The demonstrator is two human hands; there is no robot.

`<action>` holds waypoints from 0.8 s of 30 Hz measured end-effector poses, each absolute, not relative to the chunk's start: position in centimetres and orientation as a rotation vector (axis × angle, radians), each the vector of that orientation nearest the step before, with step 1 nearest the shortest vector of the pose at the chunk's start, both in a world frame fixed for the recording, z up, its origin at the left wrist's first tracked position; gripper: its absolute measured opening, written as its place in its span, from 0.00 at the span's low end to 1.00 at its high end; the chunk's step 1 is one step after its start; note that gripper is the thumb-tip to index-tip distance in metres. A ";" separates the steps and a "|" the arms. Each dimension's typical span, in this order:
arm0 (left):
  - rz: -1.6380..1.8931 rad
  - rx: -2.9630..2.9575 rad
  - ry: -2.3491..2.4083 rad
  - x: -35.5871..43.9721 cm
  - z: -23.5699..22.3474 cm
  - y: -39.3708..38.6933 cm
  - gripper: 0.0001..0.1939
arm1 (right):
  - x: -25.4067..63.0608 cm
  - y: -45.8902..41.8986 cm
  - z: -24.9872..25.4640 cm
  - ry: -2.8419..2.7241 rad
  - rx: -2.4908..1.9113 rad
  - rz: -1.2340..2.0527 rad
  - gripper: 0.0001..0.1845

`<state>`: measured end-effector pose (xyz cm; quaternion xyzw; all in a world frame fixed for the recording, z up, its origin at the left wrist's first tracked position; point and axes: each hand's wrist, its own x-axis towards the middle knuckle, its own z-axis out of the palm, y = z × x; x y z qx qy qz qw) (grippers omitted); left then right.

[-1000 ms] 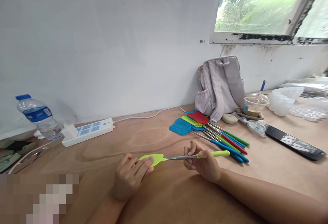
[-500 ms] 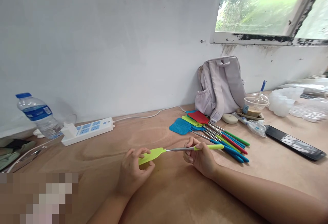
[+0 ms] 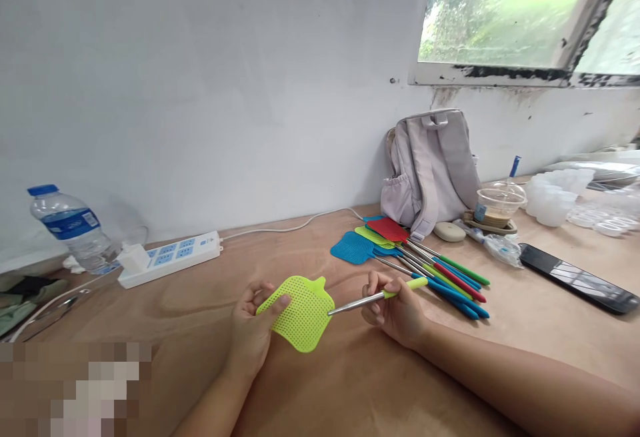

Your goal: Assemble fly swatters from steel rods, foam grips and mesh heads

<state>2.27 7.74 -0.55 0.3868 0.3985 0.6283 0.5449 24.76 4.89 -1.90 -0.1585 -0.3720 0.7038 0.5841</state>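
A lime-green fly swatter head (image 3: 303, 314) is pinched at its left edge by my left hand (image 3: 253, 330), its perforated face turned toward me. Its short neck points up and to the right. My right hand (image 3: 397, 310) grips a metal rod with a lime-green grip, the swatter handle (image 3: 357, 303). The rod's tip lies at the head's right edge, apart from the neck; I cannot tell whether it touches. Beyond my right hand lies a pile of fly swatters (image 3: 353, 248) with blue, red and green heads and metal shafts.
A grey backpack (image 3: 435, 164) leans on the wall behind the pile. To the right are a plastic drink cup (image 3: 500, 200), a phone (image 3: 575, 277) and stacked clear cups (image 3: 550, 200). A power strip (image 3: 170, 257) and water bottle (image 3: 73, 227) stand at the left.
The swatter head has come off the rod. My left hand has turned it from edge-on to face-on, while the handle in my right hand has tilted, its tip lower.
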 end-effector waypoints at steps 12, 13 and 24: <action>1.210 0.735 1.003 2.4 -0.3 7.5 0.22 | 25.0 5.3 -2.1 -0.795 -0.411 1.671 0.07; 1.204 0.738 1.005 2.5 -0.3 7.5 0.22 | 24.9 5.2 -2.1 -0.802 -0.418 1.674 0.06; 1.180 0.711 1.034 2.4 -0.2 7.5 0.24 | 24.8 5.3 -2.4 -0.807 -0.419 1.611 0.07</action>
